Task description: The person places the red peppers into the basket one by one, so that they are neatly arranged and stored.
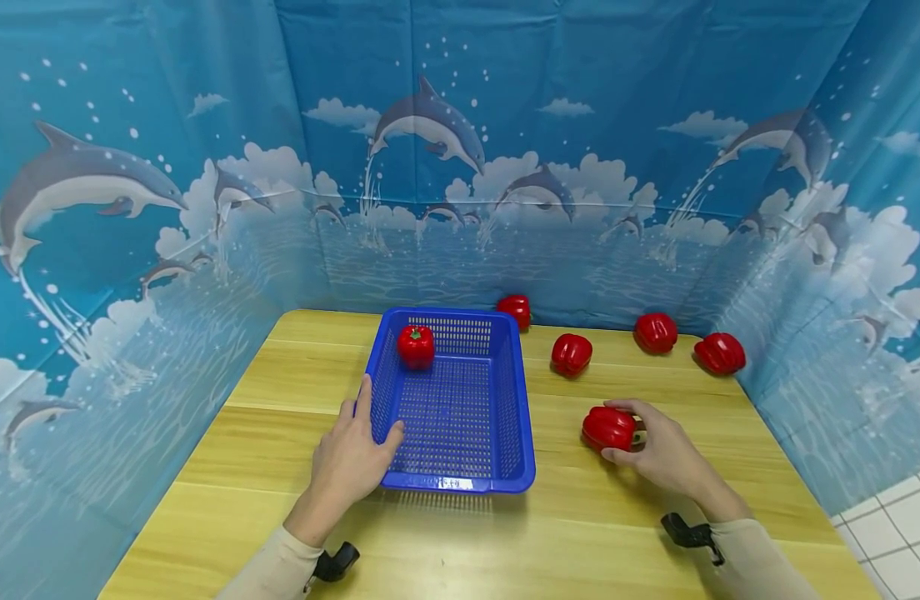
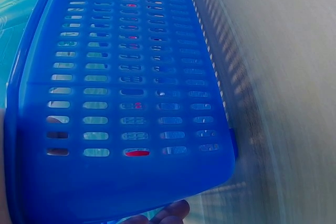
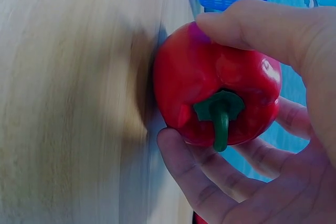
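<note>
My right hand holds a glossy red bell pepper, thumb on one side and fingers on the other. Its green stem points toward the palm in the right wrist view; the pepper is at or close to the tabletop. At the front left corner of a blue perforated plastic basket, my left hand grips the rim, thumb over the inside and fingers along the outside. Inside the basket's far left corner stands another red bell pepper. Only a few left fingertips show in the left wrist view.
Several more red bell peppers lie toward the back: one behind the basket's corner, a nearer pepper and two at right, including the rightmost pepper. A dolphin-print curtain borders the wooden table on the back and sides.
</note>
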A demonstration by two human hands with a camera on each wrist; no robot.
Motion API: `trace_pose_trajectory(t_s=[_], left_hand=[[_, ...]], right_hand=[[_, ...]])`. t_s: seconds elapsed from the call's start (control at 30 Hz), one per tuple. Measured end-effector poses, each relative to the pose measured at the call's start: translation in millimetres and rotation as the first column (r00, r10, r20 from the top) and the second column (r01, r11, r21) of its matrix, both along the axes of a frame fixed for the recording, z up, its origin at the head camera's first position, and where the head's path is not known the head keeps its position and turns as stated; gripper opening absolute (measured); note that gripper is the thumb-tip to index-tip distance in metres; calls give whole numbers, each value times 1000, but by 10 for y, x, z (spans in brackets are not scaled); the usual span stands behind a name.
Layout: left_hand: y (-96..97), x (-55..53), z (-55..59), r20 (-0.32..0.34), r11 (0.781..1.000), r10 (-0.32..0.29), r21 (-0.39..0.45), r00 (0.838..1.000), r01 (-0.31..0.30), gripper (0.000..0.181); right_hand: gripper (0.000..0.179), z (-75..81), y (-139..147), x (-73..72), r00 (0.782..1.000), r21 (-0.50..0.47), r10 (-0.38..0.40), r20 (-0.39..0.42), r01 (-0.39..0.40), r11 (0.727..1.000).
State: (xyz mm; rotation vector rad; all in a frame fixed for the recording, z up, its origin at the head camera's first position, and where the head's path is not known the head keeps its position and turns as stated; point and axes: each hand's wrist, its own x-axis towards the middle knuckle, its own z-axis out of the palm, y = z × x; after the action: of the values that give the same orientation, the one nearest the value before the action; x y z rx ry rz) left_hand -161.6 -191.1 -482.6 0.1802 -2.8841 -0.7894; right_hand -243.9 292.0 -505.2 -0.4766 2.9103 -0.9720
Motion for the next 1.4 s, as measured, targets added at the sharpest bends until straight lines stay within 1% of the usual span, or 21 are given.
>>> trace_pose_trajectory(t_s=[0.23,0.47,0.63,1.07,1.2,1.4], left_hand=[[-7,1,9,-3,1000,-1,5,1000,1,100],[-8,-7,12,1,1000,-4,11,1000,4,100],[-3,-15,10,3,1000,0,9,1000,0,101],[-6,-17,6,1,1000,1,6,1000,-1,102],[-9,-17,4,-3,1000,-1,10,1000,1,101],[-7,-3,11,-2,1000,0,6,1000,0,99]], right_hand=[[81,21,-27,3,1000,1,5,-21,-5,1000],[79,56,-71,8,1000,-18,13,-25,-14,1000],[79,75,-115,0,999,-22,20,-46,-21,1000],[78,144,-281,3,997,-40,38,-74,-41,998],[78,157,-330,-7,996,-33,38,-77,-40,999],[78,215,-426,-5,996,-35,40,-81,-43,998]])
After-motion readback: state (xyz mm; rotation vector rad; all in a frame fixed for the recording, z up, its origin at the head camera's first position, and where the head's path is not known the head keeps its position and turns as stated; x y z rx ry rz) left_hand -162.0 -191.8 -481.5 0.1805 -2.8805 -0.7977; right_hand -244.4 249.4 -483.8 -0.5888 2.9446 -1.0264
